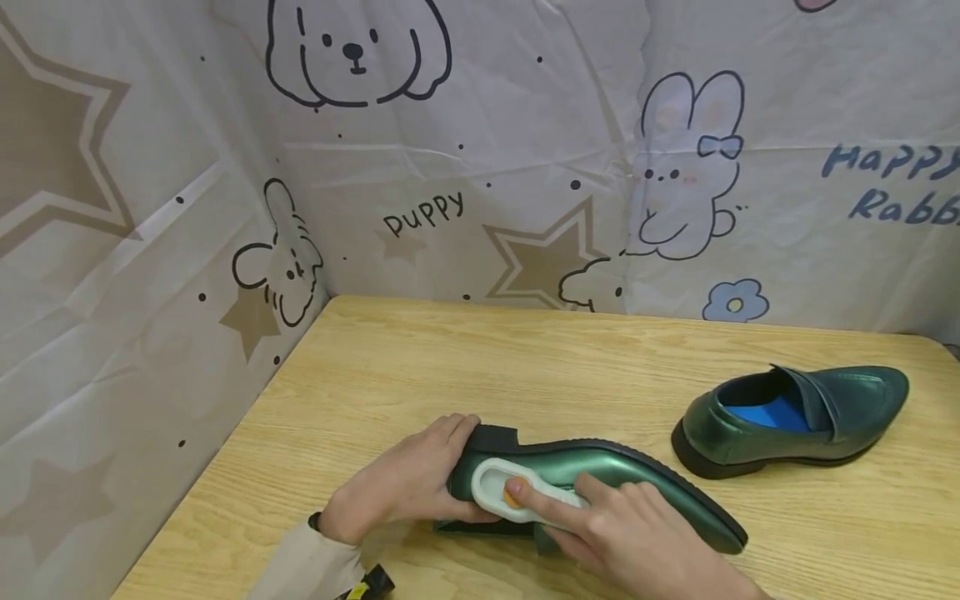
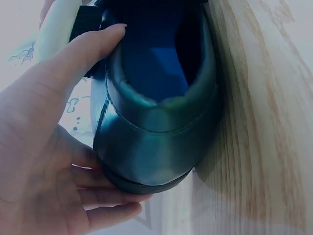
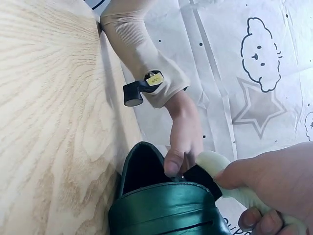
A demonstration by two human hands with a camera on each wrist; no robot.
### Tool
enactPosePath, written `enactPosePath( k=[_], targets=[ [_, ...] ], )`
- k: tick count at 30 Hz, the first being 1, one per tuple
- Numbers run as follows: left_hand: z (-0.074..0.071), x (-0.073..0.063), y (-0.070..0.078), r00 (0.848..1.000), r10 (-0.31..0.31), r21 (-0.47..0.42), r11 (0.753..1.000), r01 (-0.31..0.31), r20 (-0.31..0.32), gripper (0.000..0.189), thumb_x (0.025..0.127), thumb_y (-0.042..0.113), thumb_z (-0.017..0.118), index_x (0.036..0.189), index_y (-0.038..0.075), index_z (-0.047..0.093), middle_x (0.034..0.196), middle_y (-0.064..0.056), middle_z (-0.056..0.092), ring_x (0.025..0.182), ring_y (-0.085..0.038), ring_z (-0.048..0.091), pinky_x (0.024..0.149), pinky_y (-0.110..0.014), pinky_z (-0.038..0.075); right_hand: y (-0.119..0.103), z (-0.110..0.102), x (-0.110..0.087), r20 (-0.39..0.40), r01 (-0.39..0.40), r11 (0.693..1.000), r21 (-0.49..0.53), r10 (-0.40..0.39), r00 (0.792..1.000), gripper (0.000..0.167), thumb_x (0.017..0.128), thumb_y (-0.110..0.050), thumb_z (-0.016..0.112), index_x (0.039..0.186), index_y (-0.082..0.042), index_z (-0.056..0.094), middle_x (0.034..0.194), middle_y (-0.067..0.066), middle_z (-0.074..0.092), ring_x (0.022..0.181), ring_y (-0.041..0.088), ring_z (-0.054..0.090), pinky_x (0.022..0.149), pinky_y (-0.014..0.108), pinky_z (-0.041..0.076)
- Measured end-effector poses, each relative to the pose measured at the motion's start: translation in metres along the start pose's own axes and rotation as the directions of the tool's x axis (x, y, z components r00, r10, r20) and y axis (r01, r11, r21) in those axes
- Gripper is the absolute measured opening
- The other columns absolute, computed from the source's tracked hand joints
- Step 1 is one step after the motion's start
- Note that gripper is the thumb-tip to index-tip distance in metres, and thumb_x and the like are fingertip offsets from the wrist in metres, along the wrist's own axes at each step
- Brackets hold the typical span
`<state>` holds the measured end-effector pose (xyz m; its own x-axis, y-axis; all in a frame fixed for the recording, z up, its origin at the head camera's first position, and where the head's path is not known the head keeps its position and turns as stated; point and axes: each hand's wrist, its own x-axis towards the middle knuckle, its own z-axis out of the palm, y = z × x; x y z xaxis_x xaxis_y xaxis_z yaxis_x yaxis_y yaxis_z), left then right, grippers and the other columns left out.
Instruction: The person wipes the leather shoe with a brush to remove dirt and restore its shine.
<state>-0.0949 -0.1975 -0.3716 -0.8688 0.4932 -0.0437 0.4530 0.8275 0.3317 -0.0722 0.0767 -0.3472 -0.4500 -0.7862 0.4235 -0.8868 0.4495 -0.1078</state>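
Note:
A dark green leather loafer (image 1: 615,468) with a black sole lies on its side on the table, toe to the right. My left hand (image 1: 416,477) grips its heel end; in the left wrist view the thumb lies at the opening's edge and the fingers wrap under the heel. In my right hand (image 1: 637,533) is a pale green shoe brush (image 1: 491,487), the thumb on its orange button. Its black bristles (image 3: 203,181) are against the shoe's upward-facing side, near the left thumb. The blue insole (image 2: 156,68) shows inside the shoe.
A matching green loafer (image 1: 810,437) stands upright at the right of the wooden table (image 1: 450,358), toe pointing right. Behind and to the left hangs a pale sheet (image 1: 420,167) with cartoon drawings. A black wrist camera (image 3: 133,93) sits on the left sleeve.

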Motion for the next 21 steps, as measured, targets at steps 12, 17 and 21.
enactPosePath(
  k=[12, 17, 21],
  targets=[
    [0.0, -0.001, 0.002, 0.999, -0.031, -0.014, 0.999, 0.031, 0.011, 0.116, 0.068, 0.083, 0.057, 0.145, -0.001, 0.034, 0.14, -0.017, 0.044, 0.126, -0.029, 0.047, 0.098, -0.043, 0.044, 0.009, -0.006, 0.0, -0.029, -0.048, 0.997, -0.062, 0.047, 0.998, 0.07, 0.081, -0.025, 0.076, 0.143, -0.037, 0.046, 0.065, -0.01, 0.042, 0.047, -0.004, 0.02, 0.041, 0.011, 0.018],
    [0.0, -0.001, 0.002, 1.0, -0.01, -0.007, 1.0, 0.01, -0.003, 0.112, 0.068, 0.079, 0.062, 0.143, -0.001, 0.036, 0.135, -0.015, 0.048, 0.119, -0.025, 0.051, 0.095, -0.041, 0.047, 0.005, -0.002, 0.001, -0.011, 0.036, 0.999, -0.018, -0.037, 0.999, 0.061, 0.085, -0.027, 0.073, 0.141, -0.033, 0.05, 0.068, -0.008, 0.047, 0.051, -0.003, 0.024, 0.043, 0.011, 0.02],
    [0.0, -0.001, 0.003, 1.0, -0.025, -0.01, 1.0, 0.025, 0.011, 0.114, 0.069, 0.08, 0.059, 0.145, 0.0, 0.034, 0.139, -0.016, 0.045, 0.123, -0.027, 0.049, 0.097, -0.042, 0.046, 0.008, -0.003, 0.001, -0.026, 0.006, 0.999, -0.051, -0.008, 1.0, 0.055, 0.091, -0.029, 0.066, 0.142, -0.035, 0.048, 0.066, -0.01, 0.043, 0.049, -0.004, 0.02, 0.042, 0.011, 0.017]
  ],
)
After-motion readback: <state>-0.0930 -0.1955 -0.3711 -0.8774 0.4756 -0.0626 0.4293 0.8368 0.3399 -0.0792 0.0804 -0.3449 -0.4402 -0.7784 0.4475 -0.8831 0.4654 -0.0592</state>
